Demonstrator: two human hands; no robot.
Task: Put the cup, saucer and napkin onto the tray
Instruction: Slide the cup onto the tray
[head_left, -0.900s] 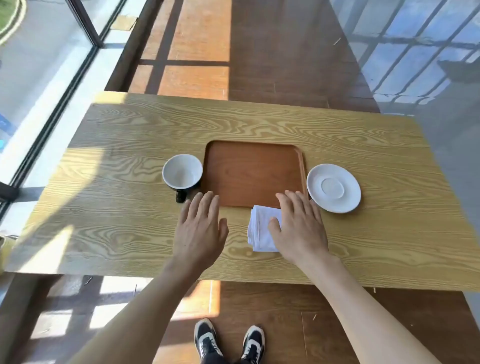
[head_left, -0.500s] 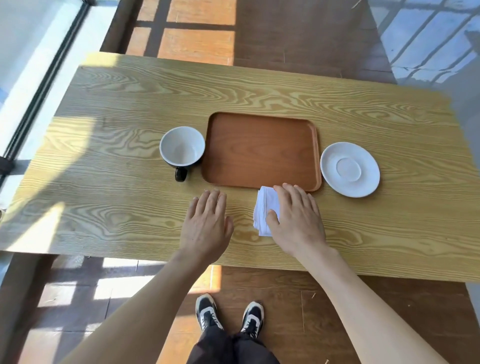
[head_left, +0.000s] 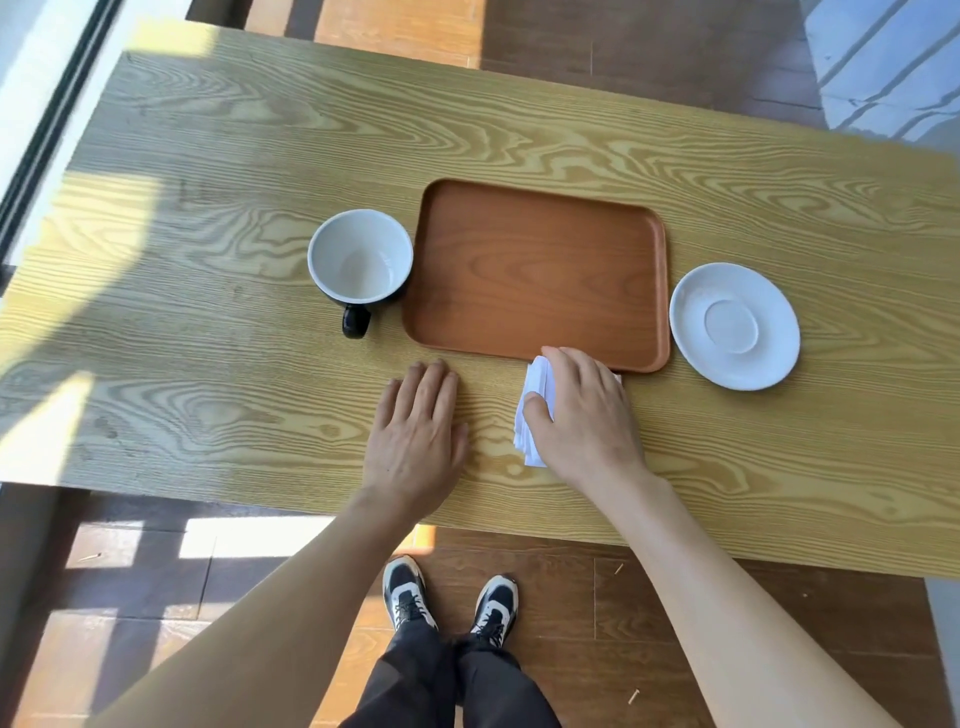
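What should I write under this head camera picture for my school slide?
Right hand grips the napkin beside an empty tray, cup and saucer waiting.

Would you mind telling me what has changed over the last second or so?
The right hand has closed around the napkin, bunching it at the tray's near edge. The left hand still lies flat on the table; cup and saucer are unmoved.

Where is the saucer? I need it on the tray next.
The saucer sits on the table, just right of the tray, empty and untouched.
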